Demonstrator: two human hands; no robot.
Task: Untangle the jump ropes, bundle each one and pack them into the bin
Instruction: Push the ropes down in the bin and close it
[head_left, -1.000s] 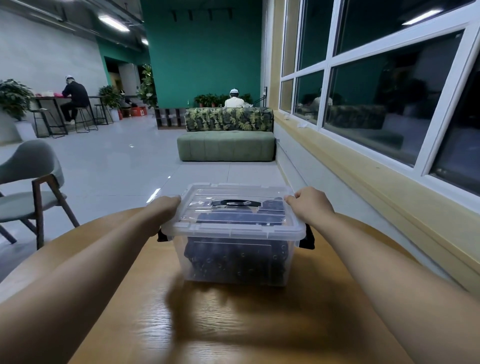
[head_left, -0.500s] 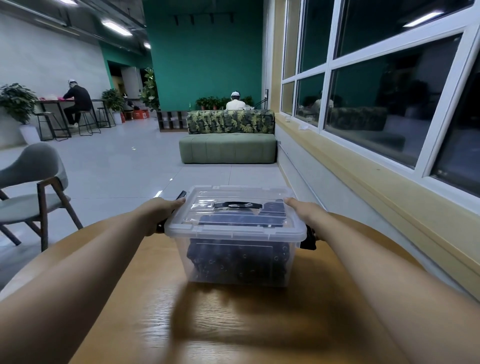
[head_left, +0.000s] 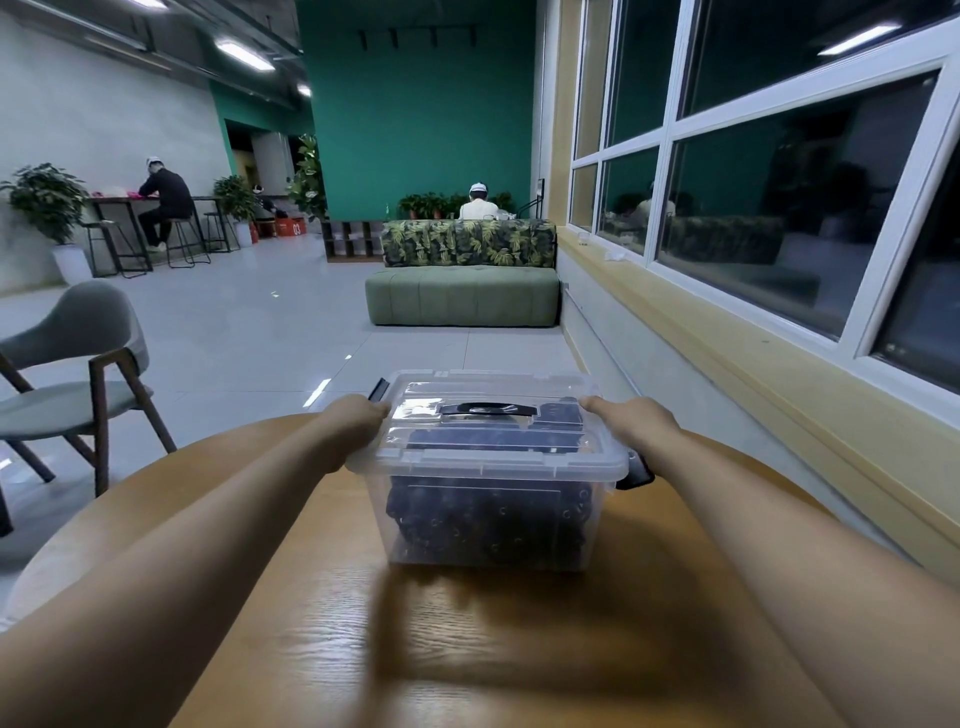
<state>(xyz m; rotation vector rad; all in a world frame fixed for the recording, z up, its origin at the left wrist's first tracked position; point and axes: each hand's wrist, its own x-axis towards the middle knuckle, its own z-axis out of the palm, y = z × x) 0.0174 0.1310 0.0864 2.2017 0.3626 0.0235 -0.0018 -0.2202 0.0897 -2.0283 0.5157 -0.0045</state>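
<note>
A clear plastic bin (head_left: 488, 540) stands on the round wooden table (head_left: 467, 649) with its clear lid (head_left: 485, 457) on. Coiled black jump ropes (head_left: 488, 519) fill the inside. A black carry handle (head_left: 488, 409) lies flat on the lid. My left hand (head_left: 356, 418) is at the lid's left edge, its fingers curled at the black left latch (head_left: 379, 388), which sticks up beyond them. Along the lid's right edge rests my right hand (head_left: 631, 421), fingers pointing forward. The black right latch (head_left: 638, 470) juts out below my right wrist.
A grey chair with wooden legs (head_left: 78, 384) stands left of the table. A window sill and wall (head_left: 753, 374) run along the right. A green sofa (head_left: 462, 296) sits further back on the tiled floor. Two people sit at far tables.
My left hand slid down the lid's left side and the left latch swung up. My right hand flattened along the right edge. The bin has stayed in place.
</note>
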